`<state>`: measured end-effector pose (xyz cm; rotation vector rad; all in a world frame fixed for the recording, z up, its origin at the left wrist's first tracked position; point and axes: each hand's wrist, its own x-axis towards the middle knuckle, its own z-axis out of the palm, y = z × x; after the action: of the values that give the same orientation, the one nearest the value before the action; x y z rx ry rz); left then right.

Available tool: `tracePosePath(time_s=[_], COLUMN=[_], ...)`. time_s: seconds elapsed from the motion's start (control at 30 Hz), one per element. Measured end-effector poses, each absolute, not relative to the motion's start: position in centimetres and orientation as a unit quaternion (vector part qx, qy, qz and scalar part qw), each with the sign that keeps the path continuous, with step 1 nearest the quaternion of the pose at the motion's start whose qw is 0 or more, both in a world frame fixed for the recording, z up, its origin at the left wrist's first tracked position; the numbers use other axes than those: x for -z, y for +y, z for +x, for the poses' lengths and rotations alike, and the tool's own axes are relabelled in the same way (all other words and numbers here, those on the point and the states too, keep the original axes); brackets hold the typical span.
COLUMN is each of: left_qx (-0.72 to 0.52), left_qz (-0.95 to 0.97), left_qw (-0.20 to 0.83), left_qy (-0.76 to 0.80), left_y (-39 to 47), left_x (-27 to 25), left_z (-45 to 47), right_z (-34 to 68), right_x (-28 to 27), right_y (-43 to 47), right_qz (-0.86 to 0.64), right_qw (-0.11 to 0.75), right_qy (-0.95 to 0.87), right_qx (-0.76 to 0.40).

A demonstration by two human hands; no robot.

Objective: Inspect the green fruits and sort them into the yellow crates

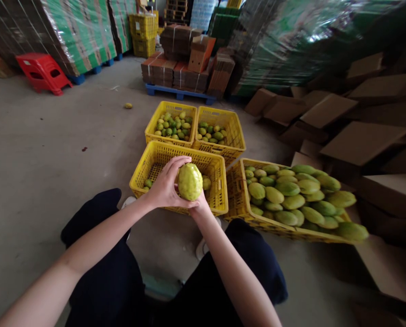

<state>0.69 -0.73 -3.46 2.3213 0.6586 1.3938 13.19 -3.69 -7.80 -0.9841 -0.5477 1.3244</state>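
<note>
A bumpy yellow-green fruit, seen end-on, is held up between my two hands. My left hand curves around its left side, fingers over the top and thumb underneath. My right hand supports it from below and behind on the right, and its fingers are mostly hidden by the fruit. Directly below is a yellow plastic crate with a few similar fruits in it, partly covered by my hands. To the right a yellow crate is heaped with large, long green-yellow fruits.
Behind stand two yellow crates, the left and right, both holding smaller fruits. One loose fruit lies on the floor. A red stool, flattened cartons on a blue pallet and cardboard boxes surround the area.
</note>
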Motion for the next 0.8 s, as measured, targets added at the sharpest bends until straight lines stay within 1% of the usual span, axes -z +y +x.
tracePosePath(time_s=[0.17,0.5,0.67,0.8], left_qx=[-0.495,-0.495,-0.503,-0.509], left_qz=[0.817,0.808,0.808,0.805], left_qw=[0.19,0.199,0.178,0.154], left_qy=[0.226,0.249,0.251,0.265], left_y=[-0.7,-0.6,-0.4,0.0], left_x=[3.5,3.9,3.6,3.0], left_z=[1.0,1.4,1.1,0.5], right_z=[12.7,12.6,13.0,14.7], right_x=[7.5,7.9,6.9,5.5], right_y=[-3.8,-3.6,-3.3,-3.0], right_qz=[-0.412,-0.41,-0.406,-0.431], right_qw=[0.63,0.638,0.623,0.633], right_qy=[-0.237,-0.258,-0.262,-0.256], right_qx=[-0.614,-0.599,-0.616,-0.589])
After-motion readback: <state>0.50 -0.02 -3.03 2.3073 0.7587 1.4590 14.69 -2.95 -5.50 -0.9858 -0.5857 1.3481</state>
